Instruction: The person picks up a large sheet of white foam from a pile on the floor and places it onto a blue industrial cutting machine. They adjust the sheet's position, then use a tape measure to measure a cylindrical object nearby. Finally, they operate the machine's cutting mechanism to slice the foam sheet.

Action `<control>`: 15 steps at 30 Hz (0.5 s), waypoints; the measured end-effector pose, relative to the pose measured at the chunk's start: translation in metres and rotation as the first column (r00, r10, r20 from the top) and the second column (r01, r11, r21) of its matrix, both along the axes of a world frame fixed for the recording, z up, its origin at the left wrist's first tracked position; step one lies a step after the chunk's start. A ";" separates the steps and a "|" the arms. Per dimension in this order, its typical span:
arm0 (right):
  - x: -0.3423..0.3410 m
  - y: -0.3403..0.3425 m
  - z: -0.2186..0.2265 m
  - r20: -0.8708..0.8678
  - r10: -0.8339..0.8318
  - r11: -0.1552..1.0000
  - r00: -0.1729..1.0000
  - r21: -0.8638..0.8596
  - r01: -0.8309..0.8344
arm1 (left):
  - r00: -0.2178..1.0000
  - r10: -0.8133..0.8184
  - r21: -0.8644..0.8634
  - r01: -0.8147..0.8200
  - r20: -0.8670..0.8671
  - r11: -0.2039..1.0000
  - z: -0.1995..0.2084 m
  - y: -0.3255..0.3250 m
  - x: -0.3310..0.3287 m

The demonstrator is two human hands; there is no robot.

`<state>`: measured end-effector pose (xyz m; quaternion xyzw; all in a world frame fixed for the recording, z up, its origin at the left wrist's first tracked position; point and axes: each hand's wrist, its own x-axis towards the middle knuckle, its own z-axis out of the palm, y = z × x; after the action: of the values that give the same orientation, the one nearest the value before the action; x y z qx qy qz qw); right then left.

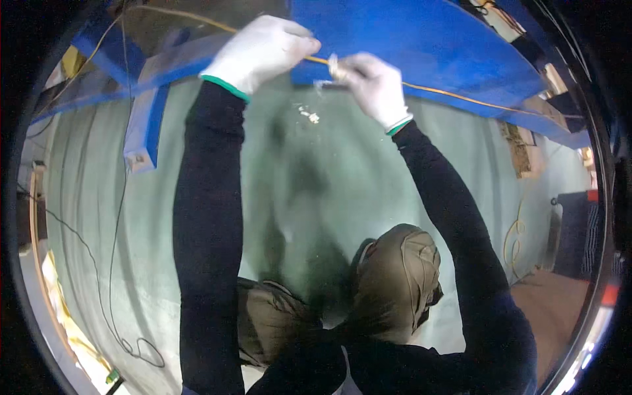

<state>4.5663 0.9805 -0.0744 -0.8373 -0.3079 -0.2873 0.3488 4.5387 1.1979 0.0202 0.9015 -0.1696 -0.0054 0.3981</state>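
1. Long axis: the yellow cord (317, 60) runs roughly from between 9 and 10 o'clock to between 3 and 4, near the top of your view.
2. Your left hand (263, 52), toward 11, is closed around the cord; its free length trails on toward 11.
3. Your right hand (375, 85), at 1, is blurred; its fingers pinch a pale wad (334, 67) at the cord, which exits toward 3–4.
4. Cord location: crossing before the blue panel (421, 46), near its lower edge; contact unclear.
5. Green-grey floor (342, 178) below; white scraps (309, 116) lie at 12.
6. Room: blue post (146, 128) at 10, dark cable (117, 230) at 8–9, brown sheet (550, 306) at 4.
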 end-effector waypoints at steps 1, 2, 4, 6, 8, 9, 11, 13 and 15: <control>0.012 0.005 -0.035 -0.049 0.013 0.992 0.999 -0.121 -0.019 | 0.994 0.067 0.213 -0.083 0.084 0.974 0.006 0.017 -0.007; 0.034 -0.009 -0.084 -0.147 -0.040 0.945 0.988 -0.327 -0.010 | 0.996 0.042 0.148 -0.054 0.081 0.988 0.017 0.011 -0.005; 0.056 -0.012 -0.146 -0.257 -0.015 0.837 0.966 -0.531 -0.128 | 0.994 0.075 0.037 -0.078 0.079 0.996 0.043 0.032 -0.027; 0.074 -0.008 -0.188 -0.263 0.043 0.754 0.964 -0.624 -0.203 | 0.969 0.248 -0.049 -0.248 -0.003 0.968 0.069 0.022 -0.054; 0.091 0.027 -0.191 -0.430 0.063 0.663 0.900 -0.656 -0.360 | 0.944 0.329 -0.045 -0.328 0.009 0.944 0.086 0.029 -0.080; 0.105 0.024 -0.207 -0.424 0.047 0.667 0.904 -0.661 -0.345 | 0.946 0.324 -0.106 -0.325 -0.028 0.940 0.092 0.030 -0.081; 0.114 0.026 -0.225 -0.434 -0.007 0.661 0.901 -0.678 -0.321 | 0.930 0.366 -0.138 -0.360 0.018 0.923 0.092 0.034 -0.085; 0.110 0.031 -0.229 -0.445 -0.098 0.638 0.890 -0.714 -0.287 | 0.864 0.464 -0.085 -0.456 0.194 0.886 0.084 0.035 -0.096; 0.101 0.021 -0.231 -0.509 -0.084 0.741 0.857 -0.607 -0.287 | 0.884 0.449 -0.181 -0.424 0.132 0.888 0.082 0.048 -0.095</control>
<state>4.6672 1.0014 -0.3054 -0.9315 -0.3340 0.0908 0.1117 4.4435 1.2461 0.1020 0.8817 0.0046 0.1742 0.4385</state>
